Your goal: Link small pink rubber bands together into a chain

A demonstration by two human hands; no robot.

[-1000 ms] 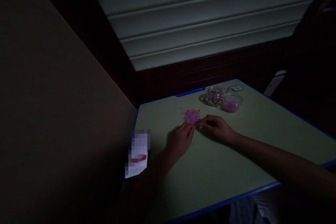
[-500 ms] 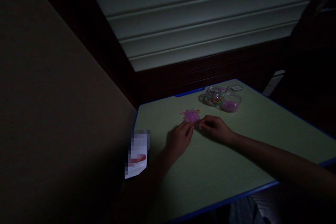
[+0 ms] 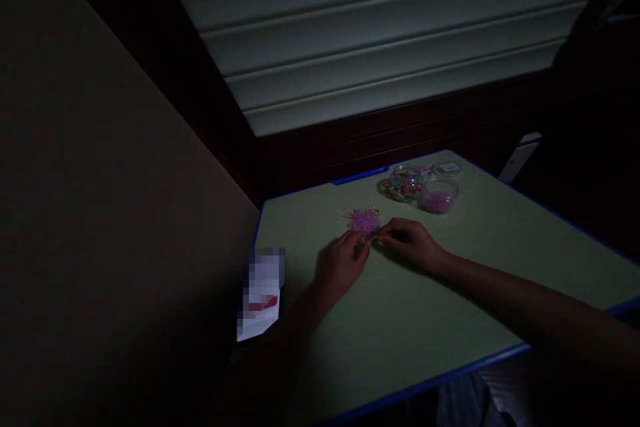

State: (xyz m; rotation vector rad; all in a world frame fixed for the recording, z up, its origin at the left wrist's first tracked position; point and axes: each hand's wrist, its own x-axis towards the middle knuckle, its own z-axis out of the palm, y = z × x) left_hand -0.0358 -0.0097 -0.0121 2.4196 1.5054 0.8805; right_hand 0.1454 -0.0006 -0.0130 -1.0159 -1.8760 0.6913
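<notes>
A loose heap of small pink and purple bands (image 3: 363, 221) lies on the pale green table (image 3: 400, 320). Just in front of it, my left hand (image 3: 346, 259) is closed in a pinch, its fingertips at the near edge of the heap. Close on its right, my right hand (image 3: 411, 242) also pinches. Something thin and small shows between the two sets of fingertips, too dim to make out.
Behind my right hand stand a clear tub of pink bands (image 3: 439, 197) and a clear container with multicoloured bands (image 3: 406, 185). A clear lid (image 3: 447, 168) lies at the back. A lit phone (image 3: 263, 293) rests at the left edge, beside the wall (image 3: 125, 180).
My fingertips have drawn slightly closer together, and the thin strand between them looks shorter. The containers and the heap have stayed put.
</notes>
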